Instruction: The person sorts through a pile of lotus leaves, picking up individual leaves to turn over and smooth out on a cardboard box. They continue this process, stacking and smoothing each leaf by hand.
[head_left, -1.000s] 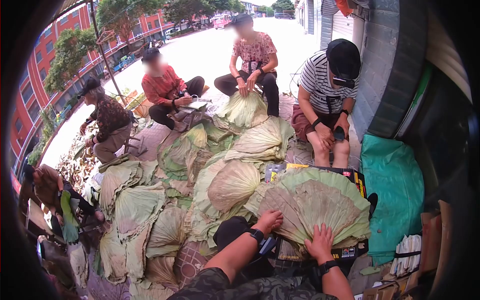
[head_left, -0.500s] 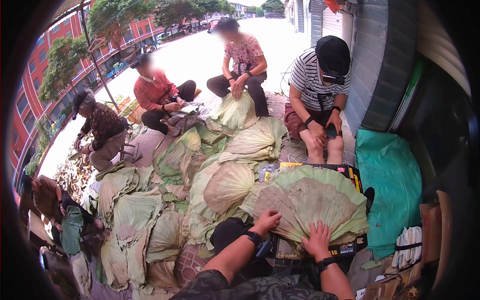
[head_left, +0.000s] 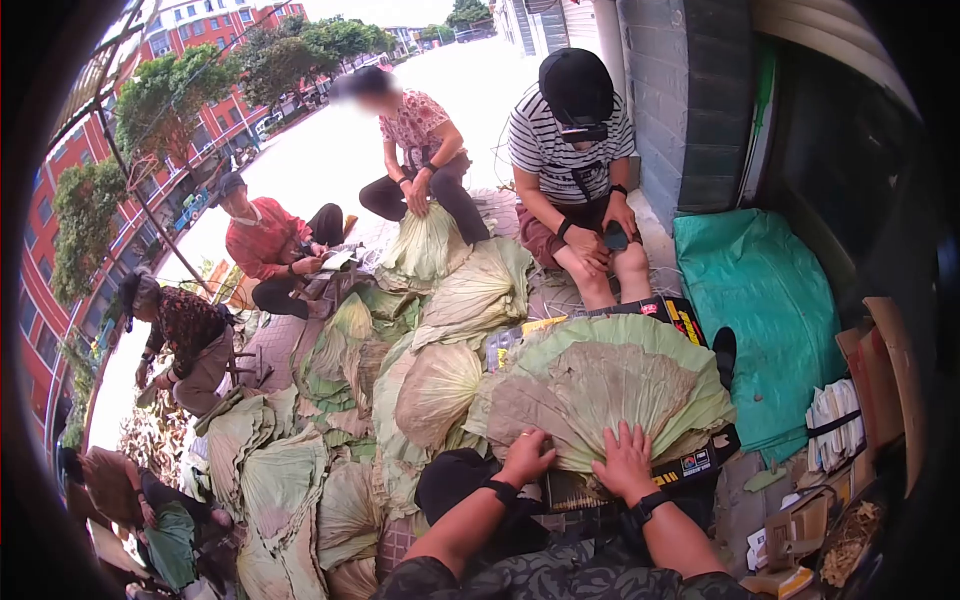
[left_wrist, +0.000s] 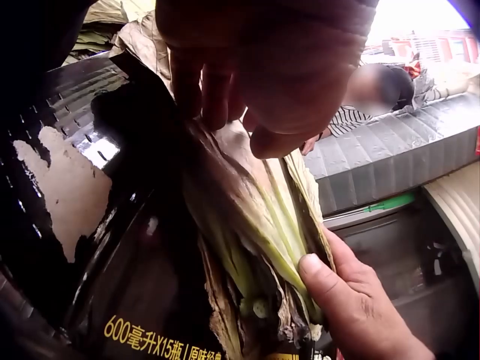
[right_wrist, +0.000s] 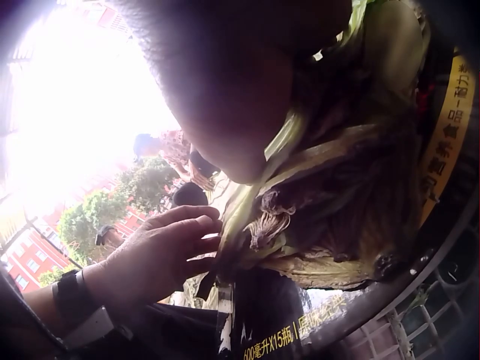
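Note:
A thick stack of wilted, fan-shaped leaves (head_left: 590,385), brownish with pale green margins and radiating veins like folded lotus leaves, lies on a black printed carton (head_left: 690,462). My right hand (head_left: 625,462) rests on its near part, fingers spread over the top. In the left wrist view, that hand's thumb (left_wrist: 321,279) presses beside the pale gathered stems (left_wrist: 281,247). My left hand (head_left: 528,458) touches the stack's near left edge with loosely bent fingers; the right wrist view shows these fingers (right_wrist: 196,225) against the leaf edge.
More leaf piles (head_left: 285,490) cover the paving to the left. Several people sit around, one in a striped shirt (head_left: 570,150) just beyond the carton. A green tarp (head_left: 765,320), bundled white papers (head_left: 832,425) and cardboard (head_left: 800,525) lie to the right.
The head view has turned, shifting the scene left. My left hand was lifted slightly at the left edge and has come down nearer the right hand. The right hand stays on the stack.

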